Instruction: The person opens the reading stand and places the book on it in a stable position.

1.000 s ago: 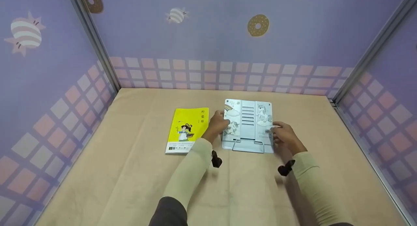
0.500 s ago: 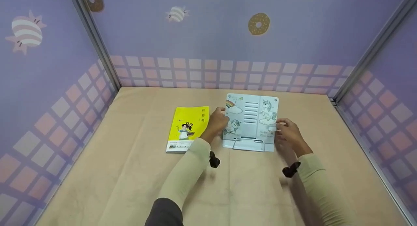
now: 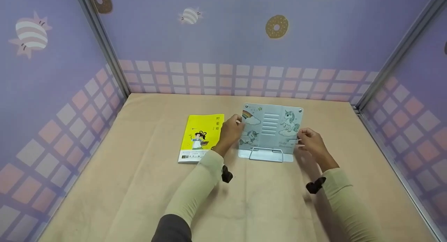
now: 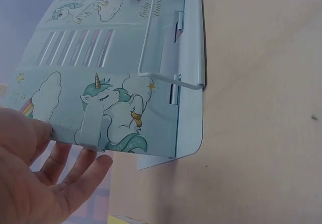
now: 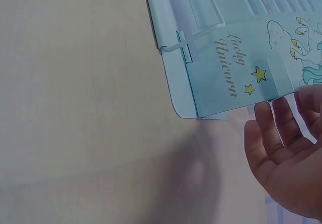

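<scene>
On the tan cloth (image 3: 132, 200), right of the yellow book (image 3: 200, 139), the book stand (image 3: 271, 139) sits with its panel (image 4: 126, 58) tilted up off the base (image 4: 191, 123). Left hand (image 3: 230, 133) pinches one side edge, right hand (image 3: 313, 146) the opposite; right thumb contact partly hidden. Rear support not visible: if unset, panel could drop on early release. Uneven lift could skew the base across the cloth.

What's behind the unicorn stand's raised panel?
Past the panel, the head view shows a strip of beige cloth, then the patterned wall. The panel hides its own back and any support there.
</scene>
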Demonstrator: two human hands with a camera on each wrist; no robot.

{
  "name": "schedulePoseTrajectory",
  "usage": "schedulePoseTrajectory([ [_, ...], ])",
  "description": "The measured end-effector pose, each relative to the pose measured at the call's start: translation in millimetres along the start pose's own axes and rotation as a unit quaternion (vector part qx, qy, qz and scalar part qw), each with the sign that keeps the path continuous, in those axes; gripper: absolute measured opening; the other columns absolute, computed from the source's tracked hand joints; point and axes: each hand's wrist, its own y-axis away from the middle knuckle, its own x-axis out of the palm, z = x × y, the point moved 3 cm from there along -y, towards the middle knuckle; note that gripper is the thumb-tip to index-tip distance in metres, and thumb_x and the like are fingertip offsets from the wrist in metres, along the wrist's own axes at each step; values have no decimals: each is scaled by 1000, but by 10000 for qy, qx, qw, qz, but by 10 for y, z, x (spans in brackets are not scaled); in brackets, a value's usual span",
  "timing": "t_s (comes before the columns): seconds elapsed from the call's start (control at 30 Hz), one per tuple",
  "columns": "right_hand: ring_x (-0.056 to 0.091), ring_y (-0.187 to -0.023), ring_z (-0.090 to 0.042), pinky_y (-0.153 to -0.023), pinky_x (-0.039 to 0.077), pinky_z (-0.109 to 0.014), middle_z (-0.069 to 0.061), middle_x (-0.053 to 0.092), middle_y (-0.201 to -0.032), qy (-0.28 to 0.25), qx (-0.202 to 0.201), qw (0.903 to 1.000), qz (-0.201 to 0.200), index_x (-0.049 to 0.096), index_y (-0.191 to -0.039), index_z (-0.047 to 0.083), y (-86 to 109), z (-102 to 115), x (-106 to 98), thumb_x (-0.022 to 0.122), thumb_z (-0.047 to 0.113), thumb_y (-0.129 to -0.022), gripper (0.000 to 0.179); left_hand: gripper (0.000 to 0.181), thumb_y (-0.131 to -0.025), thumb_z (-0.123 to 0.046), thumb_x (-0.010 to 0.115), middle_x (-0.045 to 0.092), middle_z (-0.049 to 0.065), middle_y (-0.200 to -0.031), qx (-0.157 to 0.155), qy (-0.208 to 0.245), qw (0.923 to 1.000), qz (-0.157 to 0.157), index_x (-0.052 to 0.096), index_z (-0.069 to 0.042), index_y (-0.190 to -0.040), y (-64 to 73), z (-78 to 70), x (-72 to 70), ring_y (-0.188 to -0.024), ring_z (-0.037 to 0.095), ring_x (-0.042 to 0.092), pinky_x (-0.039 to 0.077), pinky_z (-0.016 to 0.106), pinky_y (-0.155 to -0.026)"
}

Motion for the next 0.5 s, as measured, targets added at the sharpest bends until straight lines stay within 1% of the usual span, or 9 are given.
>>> schedulePoseTrajectory([
  [0.1,61,-109,-27,-88,54,-34,-10,59,-121,-28,47,10000,-23,56,-115,8,4,-11,-3,45,32,-108,27,8,-104,-24,55,70,-1,-97,82,-3,9998,-178,61,-18,-104,10,-6,4,-87,17,66,55,28,-82],
  [0.2,61,-108,-27,-89,54,-34,-10,59,-120,-48,65,10000,5,55,-114,8,9,-25,-18,45,31,-108,26,10,-103,-23,59,73,-2,-98,247,46,9983,-522,68,-18,-105,21,-13,6,-86,16,66,55,27,-83],
  [0.27,62,-106,-26,-89,54,-36,-8,61,-118,-114,64,9999,98,56,-113,8,16,-33,-28,46,31,-108,25,12,-102,-21,62,76,-2,-100,359,101,9962,-784,73,-17,-106,29,-22,3,-86,15,68,55,27,-84],
  [0.33,64,-104,-25,-90,55,-38,-6,62,-114,-241,38,9992,311,56,-112,8,37,-24,-36,46,29,-108,23,16,-102,-21,62,78,-1,-105,423,139,9942,-978,75,-17,-110,28,-35,-6,-87,14,69,56,27,-86],
  [0.4,66,-101,-23,-90,55,-39,-4,65,-110,-374,-17,9976,580,57,-111,7,44,-34,-48,48,27,-108,22,19,-102,-21,62,78,0,-109,446,180,9928,-1093,75,-17,-115,26,-65,-26,-87,14,69,56,28,-88],
  [0.47,69,-101,-22,-90,56,-39,-2,67,-108,-469,-64,9951,864,59,-111,7,53,-47,-62,50,26,-108,21,22,-103,-23,61,78,0,-110,435,167,9930,-1084,74,-19,-120,18,-111,-44,-88,14,69,57,29,-88],
  [0.5,70,-101,-21,-90,56,-39,-1,67,-108,-475,-79,9939,987,60,-111,8,56,-58,-75,51,25,-107,20,24,-103,-25,60,77,0,-110,413,186,9937,-1024,72,-19,-123,15,-137,-52,-88,14,69,57,29,-87],
])
